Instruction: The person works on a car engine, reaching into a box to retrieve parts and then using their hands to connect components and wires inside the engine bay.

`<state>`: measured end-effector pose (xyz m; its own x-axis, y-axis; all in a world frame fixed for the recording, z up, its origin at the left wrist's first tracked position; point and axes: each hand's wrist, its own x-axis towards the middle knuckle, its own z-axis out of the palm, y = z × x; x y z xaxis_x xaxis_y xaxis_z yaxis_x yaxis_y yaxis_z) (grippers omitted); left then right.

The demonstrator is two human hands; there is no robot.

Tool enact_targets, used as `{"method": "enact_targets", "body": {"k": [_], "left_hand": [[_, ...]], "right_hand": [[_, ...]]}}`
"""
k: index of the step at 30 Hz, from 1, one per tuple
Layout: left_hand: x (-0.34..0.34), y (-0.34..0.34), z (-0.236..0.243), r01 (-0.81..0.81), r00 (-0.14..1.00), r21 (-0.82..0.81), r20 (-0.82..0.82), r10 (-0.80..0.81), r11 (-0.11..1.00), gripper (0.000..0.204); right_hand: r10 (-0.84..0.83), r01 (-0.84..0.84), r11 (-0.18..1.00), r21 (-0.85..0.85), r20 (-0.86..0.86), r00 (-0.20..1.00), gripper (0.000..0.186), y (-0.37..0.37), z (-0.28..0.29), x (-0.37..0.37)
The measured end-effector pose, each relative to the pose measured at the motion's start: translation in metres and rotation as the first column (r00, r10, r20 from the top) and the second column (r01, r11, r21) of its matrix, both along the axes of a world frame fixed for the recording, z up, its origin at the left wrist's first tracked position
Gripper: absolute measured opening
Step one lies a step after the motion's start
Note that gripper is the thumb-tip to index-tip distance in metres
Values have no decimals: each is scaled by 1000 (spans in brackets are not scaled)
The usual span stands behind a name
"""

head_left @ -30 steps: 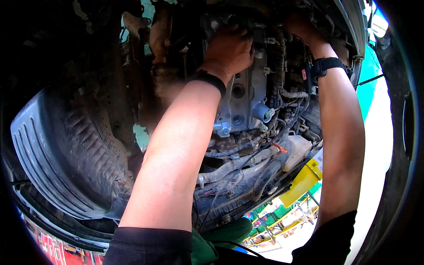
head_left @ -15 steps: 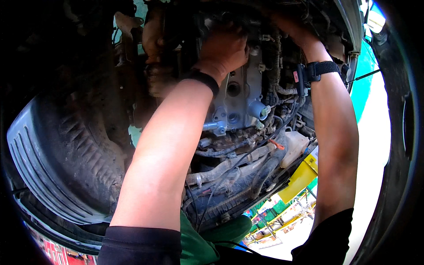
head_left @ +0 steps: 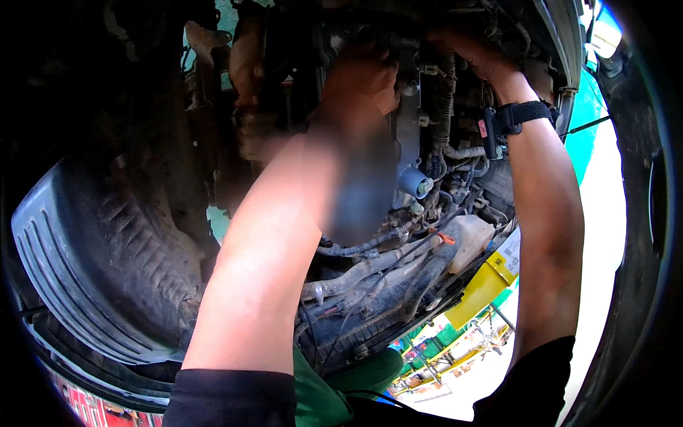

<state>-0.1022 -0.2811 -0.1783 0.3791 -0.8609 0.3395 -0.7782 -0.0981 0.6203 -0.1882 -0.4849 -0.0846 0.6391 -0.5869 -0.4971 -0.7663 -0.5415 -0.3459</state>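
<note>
My left hand [head_left: 361, 80] is at the far part of the grey metal engine cover [head_left: 408, 135], in shadow. Its fingers look curled against the cover, and whatever they may hold is hidden. My right hand [head_left: 481, 57] reaches in beside the cover's far right side, near a ribbed wiring conduit [head_left: 444, 107]. Darkness hides its fingertips. A strap with a small dark device [head_left: 506, 119] is round my right wrist. A blurred patch covers my left wrist and the near part of the engine cover.
A round grey fitting [head_left: 411, 182] sticks out at the cover's right edge. Nearer lie hoses [head_left: 370, 267], cables and a whitish plastic reservoir [head_left: 471, 235]. A ribbed dark plastic panel [head_left: 78, 285] stands at left. A yellow box-like thing [head_left: 484, 288] shows beyond the bay's right edge.
My left hand stays at the far end of the engine cover with a slight shift. My right forearm has moved slightly right. A blurred patch now hides the cover's near part.
</note>
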Motion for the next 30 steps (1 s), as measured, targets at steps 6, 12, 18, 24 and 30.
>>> {"method": "enact_targets", "body": {"k": [6, 12, 18, 24, 30], "left_hand": [[1, -1, 6, 116, 990, 125, -98, -104, 985, 36], [0, -2, 3, 108, 993, 107, -64, -101, 988, 33], [-6, -5, -5, 10, 1000, -13, -14, -10, 1000, 23], [-6, -5, -12, 6, 1000, -57, 4, -6, 998, 25], [-6, -5, -11, -19, 1000, -82, 16, 21, 996, 24]], "right_hand": [[21, -23, 999, -33, -38, 999, 36, -14, 0, -16], [48, -51, 997, -52, -61, 997, 37, -27, 0, -17], [69, -74, 996, -56, -87, 994, 37, -39, 2, -23], [90, -97, 993, -64, -111, 990, 38, -45, -3, -25], [108, -121, 988, -94, -131, 986, 39, -54, -7, -32]]}}
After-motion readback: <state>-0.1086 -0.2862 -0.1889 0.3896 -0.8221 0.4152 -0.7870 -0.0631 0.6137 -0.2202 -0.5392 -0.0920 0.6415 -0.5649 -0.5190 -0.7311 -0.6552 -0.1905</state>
